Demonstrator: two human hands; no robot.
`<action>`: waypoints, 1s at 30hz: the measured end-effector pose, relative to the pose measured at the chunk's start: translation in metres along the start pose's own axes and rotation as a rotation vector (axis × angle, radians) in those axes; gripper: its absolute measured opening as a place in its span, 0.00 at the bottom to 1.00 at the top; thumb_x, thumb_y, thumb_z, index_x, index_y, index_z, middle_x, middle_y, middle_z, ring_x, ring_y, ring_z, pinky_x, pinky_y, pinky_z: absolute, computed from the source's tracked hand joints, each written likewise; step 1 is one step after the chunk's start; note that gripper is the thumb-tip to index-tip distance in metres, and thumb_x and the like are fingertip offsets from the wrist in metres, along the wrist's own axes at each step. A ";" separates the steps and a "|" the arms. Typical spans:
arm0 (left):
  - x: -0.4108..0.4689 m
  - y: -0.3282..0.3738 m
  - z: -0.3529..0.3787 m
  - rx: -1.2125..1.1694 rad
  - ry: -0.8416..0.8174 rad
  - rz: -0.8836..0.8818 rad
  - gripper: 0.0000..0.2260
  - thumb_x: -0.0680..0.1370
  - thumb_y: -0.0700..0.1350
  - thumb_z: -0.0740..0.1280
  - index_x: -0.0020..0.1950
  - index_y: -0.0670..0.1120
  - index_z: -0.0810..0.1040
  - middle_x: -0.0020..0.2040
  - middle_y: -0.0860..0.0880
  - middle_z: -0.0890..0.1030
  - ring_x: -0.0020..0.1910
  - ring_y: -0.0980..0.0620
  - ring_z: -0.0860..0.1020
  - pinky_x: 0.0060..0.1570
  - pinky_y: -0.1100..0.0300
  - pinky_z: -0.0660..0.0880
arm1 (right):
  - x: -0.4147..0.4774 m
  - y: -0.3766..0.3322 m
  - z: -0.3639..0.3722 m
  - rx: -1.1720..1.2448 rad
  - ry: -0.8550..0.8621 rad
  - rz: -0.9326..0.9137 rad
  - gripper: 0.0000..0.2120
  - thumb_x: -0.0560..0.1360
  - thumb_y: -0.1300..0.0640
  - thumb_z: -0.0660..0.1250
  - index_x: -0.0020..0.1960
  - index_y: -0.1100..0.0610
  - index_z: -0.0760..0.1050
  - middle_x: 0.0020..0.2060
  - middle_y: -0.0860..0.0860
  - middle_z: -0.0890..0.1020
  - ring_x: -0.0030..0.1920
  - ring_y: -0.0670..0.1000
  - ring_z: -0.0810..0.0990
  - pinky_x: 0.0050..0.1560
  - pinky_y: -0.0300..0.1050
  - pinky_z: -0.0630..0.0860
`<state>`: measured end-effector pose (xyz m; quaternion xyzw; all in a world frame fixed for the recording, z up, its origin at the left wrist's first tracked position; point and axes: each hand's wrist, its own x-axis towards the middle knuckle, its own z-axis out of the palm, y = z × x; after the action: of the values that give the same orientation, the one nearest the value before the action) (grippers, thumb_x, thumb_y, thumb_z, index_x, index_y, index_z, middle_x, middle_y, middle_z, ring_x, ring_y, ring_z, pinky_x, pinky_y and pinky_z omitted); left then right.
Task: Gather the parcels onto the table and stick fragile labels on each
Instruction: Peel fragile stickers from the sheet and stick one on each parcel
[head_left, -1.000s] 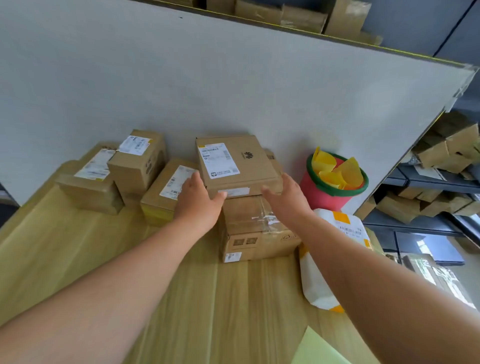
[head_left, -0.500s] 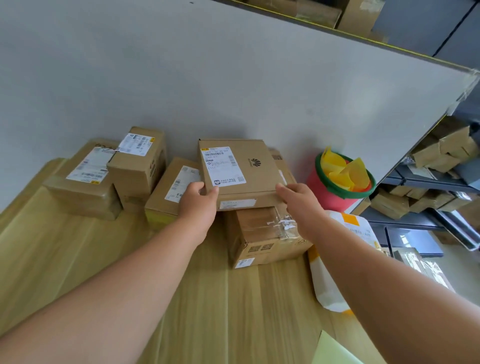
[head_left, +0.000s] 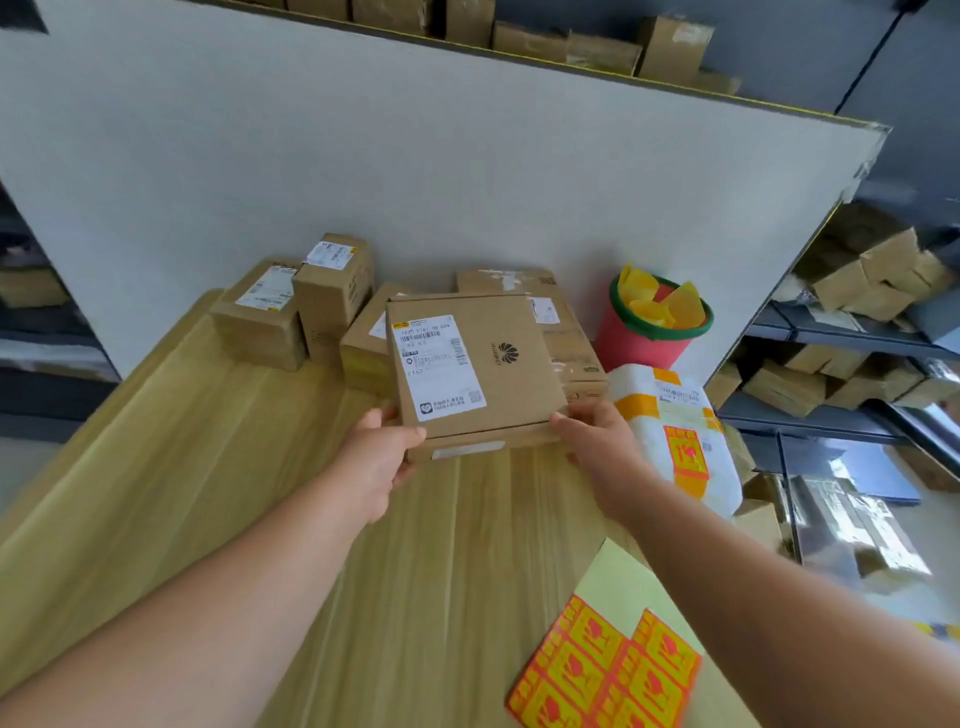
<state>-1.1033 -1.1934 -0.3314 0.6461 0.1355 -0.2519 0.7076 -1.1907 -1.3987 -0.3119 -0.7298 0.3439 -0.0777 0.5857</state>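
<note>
Item: flat cardboard parcel (head_left: 475, 364), shipping label up; left hand (head_left: 376, 460) and right hand (head_left: 597, 441) are clamping its near corners, holding it above mid-bench. Labelling step is beginning; next: setting it down beside fragile-label sheet (head_left: 602, 670) at the bench's near right edge

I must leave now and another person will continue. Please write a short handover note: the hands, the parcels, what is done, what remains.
Left hand and right hand: both grip the flat Huawei box by its near corners, held above the table.
Other cardboard parcels stand along the partition; the white bag parcel lies at the right.
Done: the bag carries a fragile label.
Left: set the box down, label it and the other boxes from the fragile label sheet at the near right.
</note>
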 end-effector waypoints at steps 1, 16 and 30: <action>-0.013 -0.006 -0.005 0.002 -0.004 -0.003 0.19 0.77 0.35 0.66 0.66 0.48 0.71 0.53 0.51 0.80 0.50 0.50 0.77 0.38 0.59 0.73 | -0.013 0.008 -0.003 -0.007 -0.017 0.020 0.14 0.75 0.51 0.69 0.59 0.52 0.73 0.52 0.50 0.78 0.50 0.50 0.77 0.51 0.48 0.76; -0.117 -0.101 -0.090 0.226 0.135 -0.064 0.26 0.79 0.33 0.61 0.75 0.47 0.63 0.69 0.44 0.71 0.63 0.45 0.72 0.64 0.48 0.71 | -0.141 0.112 0.031 -0.053 -0.302 0.323 0.06 0.77 0.61 0.65 0.51 0.51 0.74 0.45 0.54 0.74 0.47 0.53 0.70 0.65 0.61 0.70; -0.091 -0.157 -0.128 0.499 0.072 -0.141 0.24 0.82 0.38 0.57 0.77 0.51 0.58 0.74 0.50 0.66 0.71 0.47 0.65 0.65 0.55 0.63 | -0.170 0.164 0.081 -0.272 -0.233 0.263 0.21 0.77 0.63 0.61 0.69 0.52 0.69 0.47 0.48 0.79 0.37 0.45 0.73 0.33 0.36 0.70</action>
<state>-1.2456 -1.0575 -0.4332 0.7981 0.1391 -0.3032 0.5017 -1.3439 -1.2455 -0.4360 -0.7550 0.3734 0.1314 0.5228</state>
